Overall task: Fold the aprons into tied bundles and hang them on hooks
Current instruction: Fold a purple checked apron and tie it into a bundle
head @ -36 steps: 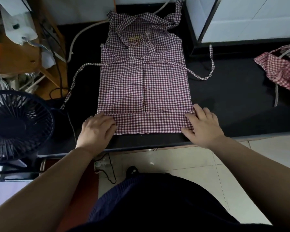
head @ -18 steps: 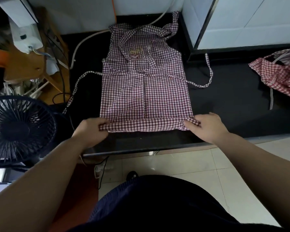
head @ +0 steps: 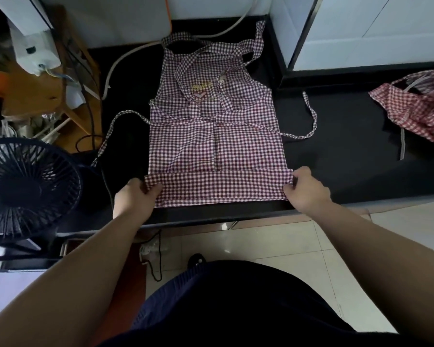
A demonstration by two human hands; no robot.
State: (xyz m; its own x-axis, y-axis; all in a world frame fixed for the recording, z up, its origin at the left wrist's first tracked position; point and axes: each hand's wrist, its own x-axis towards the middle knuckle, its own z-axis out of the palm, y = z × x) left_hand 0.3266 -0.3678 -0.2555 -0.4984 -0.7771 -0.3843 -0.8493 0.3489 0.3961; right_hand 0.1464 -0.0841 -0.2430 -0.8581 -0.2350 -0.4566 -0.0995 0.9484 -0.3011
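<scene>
1. The checked apron (head: 216, 136) is lying flat on the black counter (head: 348, 159). Its folded hem band (head: 218, 186) is sitting just inside the counter's front edge.
2. The left hand (head: 133, 199) is pinching the band's left corner. The right hand (head: 308, 191) is pinching its right corner, with fingers curled on the cloth.
3. Bare counter is stretching away to the apron's right. On the left, the cloth is running close to the counter's left end.
4. One waist tie (head: 110, 136) is trailing off the counter's left side, and the other tie (head: 311, 116) is curling over the bare right part.
5. A second apron (head: 416, 113) is lying bunched at the counter's far right end. A white cabinet (head: 361, 28) is crowding the counter's back right, near the neck straps. A dark fan (head: 25, 189) is standing off the counter's left end.
6. The apron's long axis is running front to back across the counter, with the bib pointing at the back wall and the hem toward the person.
</scene>
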